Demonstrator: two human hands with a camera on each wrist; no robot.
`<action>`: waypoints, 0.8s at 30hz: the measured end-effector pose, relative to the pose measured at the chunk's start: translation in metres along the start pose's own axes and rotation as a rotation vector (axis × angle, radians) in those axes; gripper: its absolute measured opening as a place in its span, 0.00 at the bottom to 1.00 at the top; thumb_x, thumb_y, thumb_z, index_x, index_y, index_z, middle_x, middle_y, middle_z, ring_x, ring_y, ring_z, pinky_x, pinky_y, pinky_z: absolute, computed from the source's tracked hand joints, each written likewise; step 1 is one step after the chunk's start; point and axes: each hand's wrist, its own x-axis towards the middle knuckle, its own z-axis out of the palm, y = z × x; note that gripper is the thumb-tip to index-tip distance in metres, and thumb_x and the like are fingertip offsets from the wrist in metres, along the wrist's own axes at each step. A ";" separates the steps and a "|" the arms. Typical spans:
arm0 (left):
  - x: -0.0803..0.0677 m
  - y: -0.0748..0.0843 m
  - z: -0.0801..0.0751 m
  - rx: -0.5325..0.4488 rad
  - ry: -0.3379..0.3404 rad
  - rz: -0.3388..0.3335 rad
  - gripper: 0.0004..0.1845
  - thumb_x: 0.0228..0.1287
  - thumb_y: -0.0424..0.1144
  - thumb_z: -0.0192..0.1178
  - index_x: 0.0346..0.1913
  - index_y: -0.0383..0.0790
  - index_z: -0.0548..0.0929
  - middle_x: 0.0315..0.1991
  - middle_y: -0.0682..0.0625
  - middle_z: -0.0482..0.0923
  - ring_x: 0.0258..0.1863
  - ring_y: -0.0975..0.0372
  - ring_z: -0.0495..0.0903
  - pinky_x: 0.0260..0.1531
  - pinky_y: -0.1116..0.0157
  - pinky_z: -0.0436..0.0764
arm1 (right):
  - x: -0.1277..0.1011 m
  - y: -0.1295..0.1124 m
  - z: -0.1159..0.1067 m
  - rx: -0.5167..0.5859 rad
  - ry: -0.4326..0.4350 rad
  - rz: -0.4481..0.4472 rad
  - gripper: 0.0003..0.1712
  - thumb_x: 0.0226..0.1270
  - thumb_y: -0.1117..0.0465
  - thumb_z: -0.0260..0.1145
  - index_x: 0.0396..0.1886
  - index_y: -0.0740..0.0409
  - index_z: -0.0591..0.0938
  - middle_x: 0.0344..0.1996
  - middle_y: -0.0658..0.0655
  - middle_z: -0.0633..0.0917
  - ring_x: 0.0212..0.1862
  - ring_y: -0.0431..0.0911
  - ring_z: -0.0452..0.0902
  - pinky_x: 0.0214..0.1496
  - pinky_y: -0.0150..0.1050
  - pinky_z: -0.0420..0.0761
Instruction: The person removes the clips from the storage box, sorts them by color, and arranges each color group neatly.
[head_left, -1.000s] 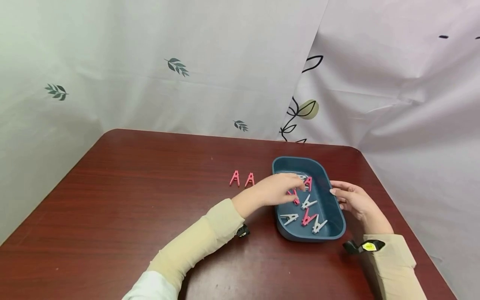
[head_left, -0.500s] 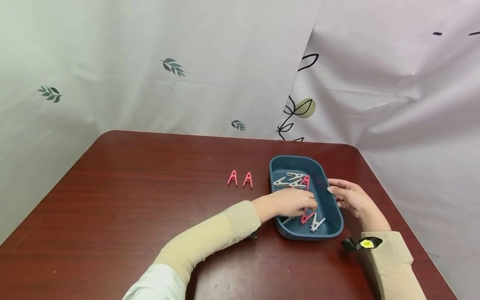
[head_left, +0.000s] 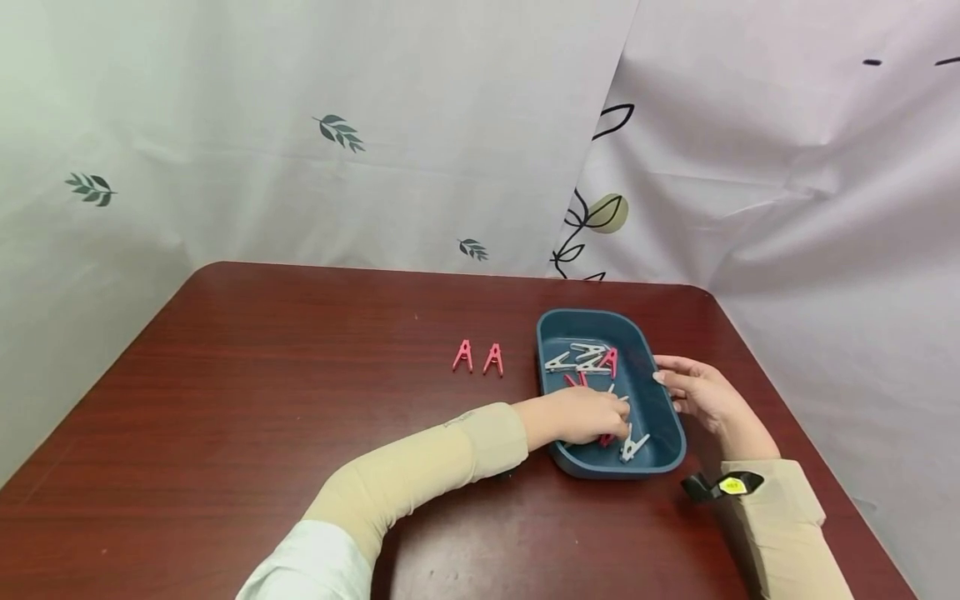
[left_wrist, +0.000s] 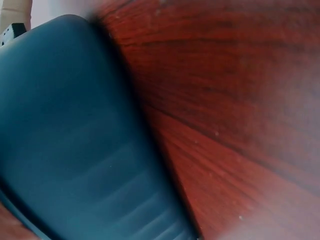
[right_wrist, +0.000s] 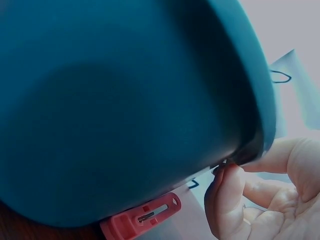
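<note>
A dark blue plastic tray (head_left: 660,433) stands right of centre in the head view, with several pink and grey clothespins inside. My left hand (head_left: 588,415) reaches into it, fingers bent down among the clothespins near a grey clothespin (head_left: 633,447) at the front. Its fingertips are hidden, and I cannot tell whether they pinch anything. In the left wrist view the tray's outer wall (left_wrist: 90,125) fills the left side. My right hand (head_left: 703,396) holds the tray's right rim between thumb and fingers. The right wrist view shows that grip (right_wrist: 270,185) and a pink clothespin (right_wrist: 142,217).
Two pink clothespins, a left one (head_left: 463,356) and a right one (head_left: 493,359), stand apart on the brown table (head_left: 300,375), left of the tray. Behind the table hangs a pale cloth (head_left: 405,192) with leaf prints.
My left hand has moved from the tray's back half toward its front and lowered among the clothespins, uncovering those at the back. The right hand keeps its hold on the rim.
</note>
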 end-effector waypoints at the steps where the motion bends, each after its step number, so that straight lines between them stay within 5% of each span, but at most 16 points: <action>1: 0.000 0.000 0.000 0.008 -0.010 -0.003 0.13 0.72 0.37 0.51 0.48 0.56 0.83 0.44 0.56 0.75 0.44 0.66 0.73 0.41 0.74 0.74 | 0.000 0.000 0.000 -0.001 0.002 0.001 0.11 0.69 0.65 0.58 0.44 0.45 0.80 0.30 0.45 0.86 0.28 0.38 0.82 0.27 0.31 0.80; 24: 0.003 0.005 0.001 0.123 -0.030 -0.029 0.14 0.71 0.41 0.53 0.53 0.62 0.81 0.47 0.58 0.76 0.46 0.69 0.75 0.45 0.72 0.74 | 0.001 0.002 0.000 -0.003 0.004 -0.009 0.12 0.69 0.65 0.58 0.40 0.41 0.81 0.29 0.45 0.86 0.28 0.39 0.82 0.28 0.31 0.80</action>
